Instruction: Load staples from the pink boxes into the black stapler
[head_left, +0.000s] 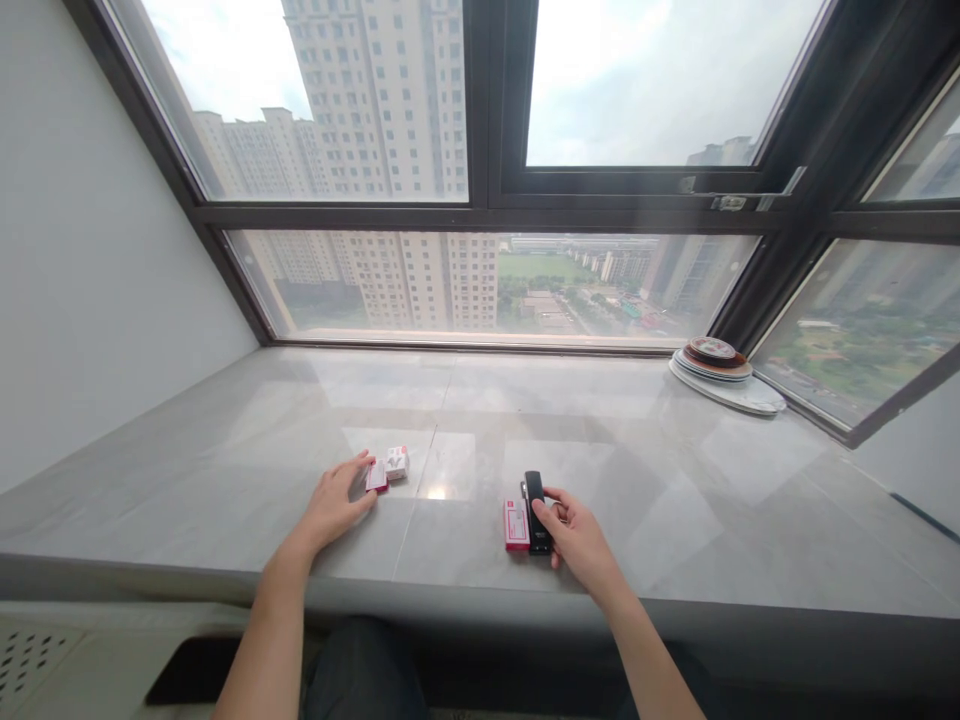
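Note:
My left hand (336,503) has its thumb and fingers around a small pink-and-white box (376,476) lying on the sill. Touching that box on its right is a small white box (397,462). My right hand (574,530) grips a black stapler (537,512) from its right side, thumb on top and fingers curled along the edge. Directly left of the stapler, against it, lies a larger pink-and-white box (516,525).
The grey marble sill (225,480) runs below a dark-framed window (480,218). A stack of round plates or coasters (712,365) stands in the back right corner on a white oval board (750,395). The sill's front edge lies near my forearms.

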